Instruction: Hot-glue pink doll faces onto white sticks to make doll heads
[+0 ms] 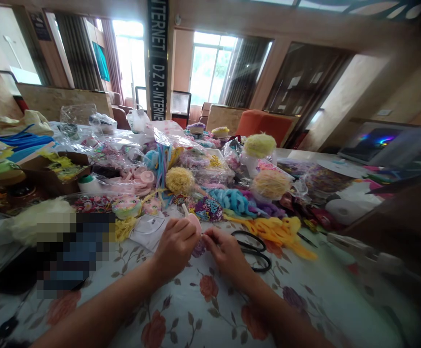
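Observation:
My left hand [178, 238] is closed around a pale pink rounded piece [194, 223], with a thin light part sticking up from it. I cannot make out exactly what kind of piece it is. Close on its right, my right hand [225, 247] pinches at the piece's lower edge, its fingertips together. Whatever lies between those fingertips is too small to name. Black-handled scissors [263, 256] lie just beyond my right hand. Next to my left hand is a white packet [148, 233].
Yellow-orange strips [276, 232] and blue yarn [228, 200] lie behind the scissors. Several fluffy wigs, including a golden one [179, 181], stand among plastic bags and beads [208, 209]. A cardboard box [68, 181] is at the left. A flowered cloth [181, 309] covers the table.

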Action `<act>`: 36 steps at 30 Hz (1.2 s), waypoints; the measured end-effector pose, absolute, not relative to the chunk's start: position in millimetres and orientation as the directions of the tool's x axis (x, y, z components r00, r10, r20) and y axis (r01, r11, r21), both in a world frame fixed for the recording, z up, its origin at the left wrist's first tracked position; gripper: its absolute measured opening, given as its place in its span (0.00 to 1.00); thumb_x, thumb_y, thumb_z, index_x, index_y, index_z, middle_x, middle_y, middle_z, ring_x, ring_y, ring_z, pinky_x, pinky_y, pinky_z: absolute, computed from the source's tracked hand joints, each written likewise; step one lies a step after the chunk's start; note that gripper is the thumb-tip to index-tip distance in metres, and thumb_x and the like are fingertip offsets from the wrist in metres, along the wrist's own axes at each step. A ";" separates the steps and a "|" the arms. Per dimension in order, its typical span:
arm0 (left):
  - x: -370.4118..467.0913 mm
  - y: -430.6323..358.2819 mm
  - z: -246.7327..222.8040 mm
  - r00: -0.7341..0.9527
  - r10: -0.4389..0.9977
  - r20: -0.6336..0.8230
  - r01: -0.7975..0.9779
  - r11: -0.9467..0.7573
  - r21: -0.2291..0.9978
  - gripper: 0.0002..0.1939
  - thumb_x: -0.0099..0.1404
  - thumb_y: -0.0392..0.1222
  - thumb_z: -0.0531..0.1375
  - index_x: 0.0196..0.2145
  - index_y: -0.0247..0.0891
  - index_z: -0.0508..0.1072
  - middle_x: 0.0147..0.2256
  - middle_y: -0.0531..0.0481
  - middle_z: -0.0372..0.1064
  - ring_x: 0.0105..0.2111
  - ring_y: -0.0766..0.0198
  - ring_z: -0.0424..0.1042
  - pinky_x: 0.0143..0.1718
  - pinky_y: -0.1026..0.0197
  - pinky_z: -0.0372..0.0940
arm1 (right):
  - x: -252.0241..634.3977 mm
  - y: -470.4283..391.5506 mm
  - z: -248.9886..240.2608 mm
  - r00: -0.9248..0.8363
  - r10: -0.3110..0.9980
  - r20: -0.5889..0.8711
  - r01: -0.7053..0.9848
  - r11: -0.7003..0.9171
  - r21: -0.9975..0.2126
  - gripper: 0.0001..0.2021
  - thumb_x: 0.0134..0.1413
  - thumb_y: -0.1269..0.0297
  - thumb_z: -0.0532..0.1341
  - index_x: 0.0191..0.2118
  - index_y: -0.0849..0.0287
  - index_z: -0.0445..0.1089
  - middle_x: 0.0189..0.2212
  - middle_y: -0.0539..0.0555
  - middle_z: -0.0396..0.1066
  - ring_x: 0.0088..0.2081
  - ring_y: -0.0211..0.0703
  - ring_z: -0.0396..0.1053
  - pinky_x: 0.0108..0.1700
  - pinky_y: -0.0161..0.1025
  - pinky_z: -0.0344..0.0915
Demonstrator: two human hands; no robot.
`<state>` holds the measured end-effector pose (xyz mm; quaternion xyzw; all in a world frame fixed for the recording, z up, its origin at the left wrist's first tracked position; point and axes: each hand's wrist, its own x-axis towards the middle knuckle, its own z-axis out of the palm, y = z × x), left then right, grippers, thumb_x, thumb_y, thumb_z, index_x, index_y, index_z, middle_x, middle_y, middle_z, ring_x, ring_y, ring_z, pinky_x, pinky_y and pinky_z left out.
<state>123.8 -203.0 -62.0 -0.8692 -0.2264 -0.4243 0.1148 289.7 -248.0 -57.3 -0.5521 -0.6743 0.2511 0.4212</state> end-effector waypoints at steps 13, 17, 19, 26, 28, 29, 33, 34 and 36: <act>115.8 -203.5 -53.9 0.597 0.086 0.798 0.415 -0.884 -0.215 0.08 0.67 0.31 0.52 0.33 0.34 0.71 0.26 0.50 0.68 0.32 0.62 0.66 0.36 0.57 0.54 | 287.1 -252.1 -43.9 -0.132 0.979 -0.157 -0.123 -0.174 -0.977 0.13 0.53 0.56 0.63 0.27 0.61 0.65 0.22 0.49 0.65 0.22 0.33 0.61 0.25 0.31 0.57; 118.4 -202.9 -57.5 0.662 0.063 0.747 0.425 -0.853 -0.304 0.09 0.67 0.30 0.51 0.33 0.32 0.71 0.29 0.47 0.69 0.35 0.59 0.66 0.39 0.56 0.55 | 283.1 -255.9 -50.9 -0.051 0.959 0.279 0.617 0.250 -0.746 0.11 0.60 0.61 0.53 0.32 0.60 0.68 0.23 0.53 0.67 0.26 0.42 0.64 0.30 0.38 0.59; 120.0 -203.7 -59.5 0.671 0.071 0.738 0.438 -0.841 -0.317 0.10 0.67 0.30 0.50 0.33 0.31 0.70 0.30 0.45 0.70 0.36 0.59 0.67 0.41 0.56 0.56 | 282.8 -257.9 -57.4 -0.152 0.879 0.452 0.816 0.370 -0.445 0.09 0.60 0.66 0.53 0.32 0.60 0.68 0.25 0.55 0.68 0.28 0.44 0.65 0.32 0.39 0.58; 122.1 -205.6 -57.9 0.675 0.021 0.737 0.452 -0.802 -0.391 0.11 0.67 0.28 0.49 0.33 0.29 0.71 0.34 0.41 0.73 0.37 0.58 0.69 0.40 0.56 0.56 | 281.5 -256.0 -64.0 -0.130 0.890 0.436 0.796 0.356 -0.490 0.14 0.61 0.70 0.49 0.25 0.59 0.65 0.20 0.54 0.67 0.23 0.41 0.63 0.27 0.37 0.55; 120.5 -206.2 -55.4 0.667 -0.018 0.745 0.439 -0.799 -0.412 0.11 0.67 0.28 0.50 0.34 0.30 0.71 0.35 0.42 0.74 0.38 0.57 0.70 0.39 0.55 0.56 | 281.5 -255.1 -57.5 -0.010 0.972 0.235 0.570 0.199 -0.798 0.14 0.60 0.63 0.53 0.23 0.58 0.63 0.17 0.50 0.65 0.18 0.37 0.60 0.22 0.35 0.53; 119.4 -206.6 -54.2 0.662 -0.032 0.749 0.429 -0.803 -0.414 0.11 0.67 0.28 0.50 0.35 0.30 0.71 0.34 0.43 0.74 0.39 0.57 0.71 0.39 0.55 0.55 | 281.7 -255.0 -54.1 0.013 0.994 0.105 0.384 0.092 -0.919 0.15 0.58 0.59 0.56 0.22 0.58 0.63 0.16 0.48 0.63 0.16 0.35 0.57 0.19 0.33 0.51; 115.9 -206.7 -52.4 0.603 -0.051 0.796 0.400 -0.844 -0.357 0.09 0.68 0.31 0.51 0.38 0.31 0.72 0.32 0.48 0.74 0.40 0.60 0.71 0.38 0.57 0.54 | 281.8 -257.2 -44.6 -0.137 0.954 -0.267 -0.369 -0.299 -0.880 0.15 0.43 0.58 0.68 0.24 0.60 0.63 0.13 0.42 0.56 0.13 0.25 0.44 0.13 0.26 0.40; 115.8 -205.9 -52.9 0.570 -0.026 0.821 0.405 -0.860 -0.309 0.08 0.68 0.31 0.52 0.39 0.32 0.71 0.31 0.49 0.74 0.39 0.61 0.71 0.38 0.57 0.54 | 281.1 -258.0 -43.5 -0.183 0.936 -0.299 -0.464 -0.351 -0.813 0.15 0.40 0.60 0.70 0.24 0.61 0.63 0.14 0.41 0.56 0.14 0.24 0.43 0.13 0.25 0.38; 116.7 -203.7 -54.7 0.507 0.072 0.859 0.425 -0.888 -0.177 0.07 0.67 0.32 0.54 0.39 0.35 0.71 0.29 0.52 0.72 0.36 0.63 0.69 0.37 0.57 0.54 | 278.7 -259.1 -42.3 -0.235 0.915 -0.328 -0.553 -0.404 -0.729 0.16 0.37 0.62 0.72 0.24 0.62 0.63 0.15 0.41 0.56 0.14 0.22 0.43 0.14 0.22 0.38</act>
